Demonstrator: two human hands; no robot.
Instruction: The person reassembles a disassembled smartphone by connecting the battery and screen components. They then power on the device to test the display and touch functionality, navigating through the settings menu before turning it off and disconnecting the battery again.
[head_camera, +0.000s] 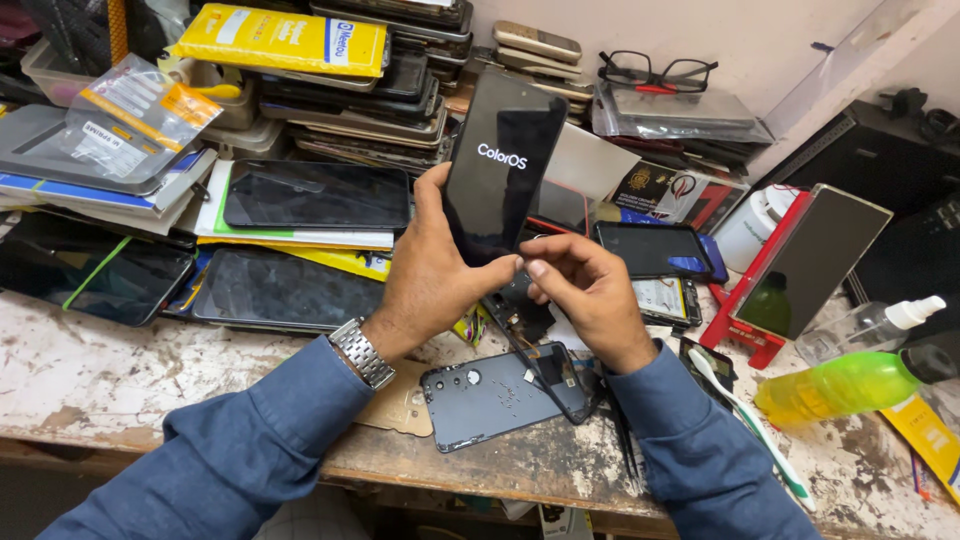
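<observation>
- Head view, nearest part: two blue sleeves (230, 450) come up from the bottom edge, over a worn white tabletop (90, 365) with chipped paint.
- A silver wristwatch (361, 352) sits on the left wrist.
- A dark grey phone back cover (490, 397) lies flat on the tabletop between the two arms, with tiny screws on it.
- A white and green toothbrush (750, 420) lies by the right sleeve.
- A green and yellow spray bottle (850, 385) lies on its side at the right, near a clear spray bottle (880, 325).
- The left hand (430, 275) is closed around the lower part of a black phone screen (503, 160). The hand holds it up above the tabletop, tilted a little to the right. The screen is lit and shows white letters.
- The right hand (590, 290) has its fingers curled and pinches at the bottom edge of the phone screen, touching the left thumb. A dark phone part hangs just below the two hands.
- Farther back, many flat dark screens (315, 195) lie side by side on the tabletop.
- A red stand (745, 290) at the right holds a tilted panel.
- At the back, a tall stack of phones (380, 90) carries a yellow packet (280, 40).
- Black glasses (655, 72) rest near the wall.
</observation>
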